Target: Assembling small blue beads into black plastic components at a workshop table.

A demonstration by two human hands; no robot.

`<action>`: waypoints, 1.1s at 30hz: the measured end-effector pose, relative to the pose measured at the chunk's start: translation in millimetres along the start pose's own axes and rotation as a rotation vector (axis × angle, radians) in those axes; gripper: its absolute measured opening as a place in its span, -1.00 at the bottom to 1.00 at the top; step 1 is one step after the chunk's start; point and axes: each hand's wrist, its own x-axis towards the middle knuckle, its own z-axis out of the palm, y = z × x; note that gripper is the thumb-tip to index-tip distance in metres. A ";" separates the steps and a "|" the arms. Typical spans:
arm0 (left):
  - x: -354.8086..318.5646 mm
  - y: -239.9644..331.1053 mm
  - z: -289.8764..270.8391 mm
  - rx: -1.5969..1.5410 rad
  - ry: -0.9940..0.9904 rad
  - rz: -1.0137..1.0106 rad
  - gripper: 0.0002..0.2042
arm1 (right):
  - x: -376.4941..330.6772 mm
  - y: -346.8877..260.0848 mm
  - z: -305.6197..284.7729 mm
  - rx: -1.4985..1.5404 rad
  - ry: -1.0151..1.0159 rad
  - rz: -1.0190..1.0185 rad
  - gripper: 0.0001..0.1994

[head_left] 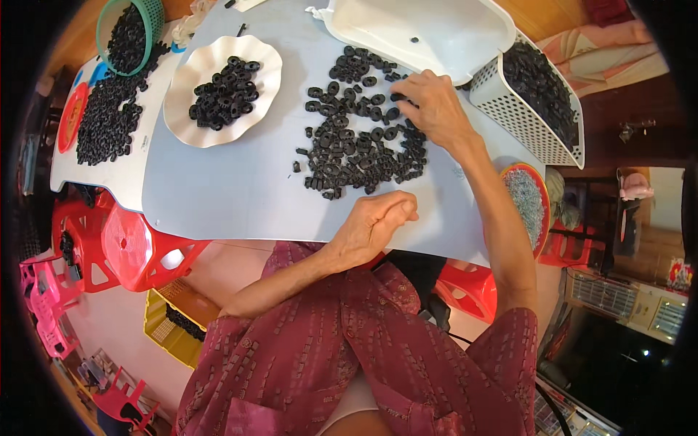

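Small black plastic parts [363, 149], many of them ring-shaped, lie spread in a loose pile on the pale grey table [218, 189]. At the pile's far right edge my right hand [436, 109] reaches down over several parts, thumb and fingertips apart and touching or nearly touching them. My left hand [378, 224] is curled closed at the near side of the pile, close to the table's front edge. Its palm is hidden, so I cannot see what it holds, if anything. To the left, a white scalloped plate [179, 98] carries a heap of similar black parts.
A white basin [429, 25] stands at the back, beside a white perforated basket [509, 105] full of black pieces. At right is a red-rimmed bowl [544, 211] of greyish bits. A green basket [150, 33] spills parts at far left. A yellow crate [163, 345] sits below.
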 end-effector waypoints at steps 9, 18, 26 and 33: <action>1.0 -2.6 -0.8 -0.139 0.085 -0.014 -0.79 | -26.4 -35.8 -18.1 0.405 0.193 0.227 -0.82; 19.3 6.5 -0.3 0.088 0.334 0.109 -0.72 | -95.4 -94.8 -13.4 0.714 0.336 0.387 -0.87; 19.9 -1.4 14.0 0.060 0.297 0.047 -0.73 | -120.6 -95.1 -7.6 0.489 0.513 0.337 -0.85; 17.4 -10.4 16.0 0.105 0.308 0.081 -0.76 | -127.6 -87.6 -17.0 0.441 0.372 0.348 -0.90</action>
